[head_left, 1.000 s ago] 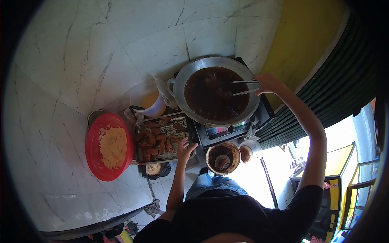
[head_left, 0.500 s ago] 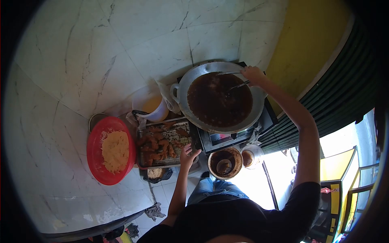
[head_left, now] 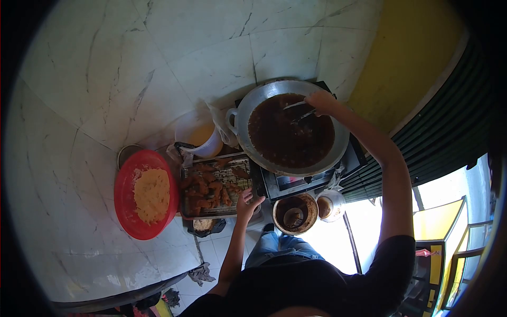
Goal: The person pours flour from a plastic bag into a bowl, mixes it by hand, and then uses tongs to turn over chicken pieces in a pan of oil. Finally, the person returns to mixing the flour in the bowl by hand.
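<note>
My right hand (head_left: 320, 102) is closed around metal tongs (head_left: 296, 105), their arms apart and tips reaching down to the dark oil. The oil (head_left: 290, 137) fills much of a large wide wok (head_left: 243, 150) with loop handles. At the right edge of a wire-racked tray (head_left: 224, 215), my left hand (head_left: 247, 204) rests with thumb and fingers spread, holding nothing. Browned fried pieces (head_left: 205, 190) lie on the rack, mostly toward its left side.
Left of the tray stands a red basin (head_left: 125, 203) of pale flour mixture (head_left: 151, 195). Behind it is a white bucket (head_left: 211, 145) with yellowish liquid. The wok sits on a stove (head_left: 272, 186); a stained round pot (head_left: 279, 222) and a smaller container (head_left: 330, 203) stand in front.
My right hand has shifted left and slightly inward over the wok, and the tongs have swung to a steeper angle. My left hand stays by the tray.
</note>
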Demonstrator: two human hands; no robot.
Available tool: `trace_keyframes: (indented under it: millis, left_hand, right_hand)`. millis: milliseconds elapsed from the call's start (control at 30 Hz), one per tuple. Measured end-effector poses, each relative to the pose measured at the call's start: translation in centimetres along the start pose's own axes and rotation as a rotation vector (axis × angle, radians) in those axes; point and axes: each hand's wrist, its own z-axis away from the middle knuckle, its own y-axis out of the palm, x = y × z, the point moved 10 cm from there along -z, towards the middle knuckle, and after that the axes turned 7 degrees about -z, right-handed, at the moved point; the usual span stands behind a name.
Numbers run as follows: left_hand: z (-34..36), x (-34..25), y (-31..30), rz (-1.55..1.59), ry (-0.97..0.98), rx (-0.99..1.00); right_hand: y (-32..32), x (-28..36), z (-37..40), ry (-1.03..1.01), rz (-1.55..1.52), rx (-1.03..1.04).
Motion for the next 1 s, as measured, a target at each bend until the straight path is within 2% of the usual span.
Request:
trace_keyframes:
  millis: [367, 667, 1000]
  left_hand:
    - [0.0, -0.1, 0.1, 0.000, 0.021, 0.010]
    - [0.4, -1.0, -0.1, -0.043, -0.017, 0.001]
    - [0.2, -0.1, 0.0, -0.026, 0.005, -0.004]
  right_hand:
    - [-1.1, 1.3, 2.1, 0.069, -0.265, -0.055]
    - [-1.5, 1.8, 3.0, 0.036, -0.423, -0.122]
    - [-1.6, 1.1, 3.4, 0.086, -0.302, -0.099]
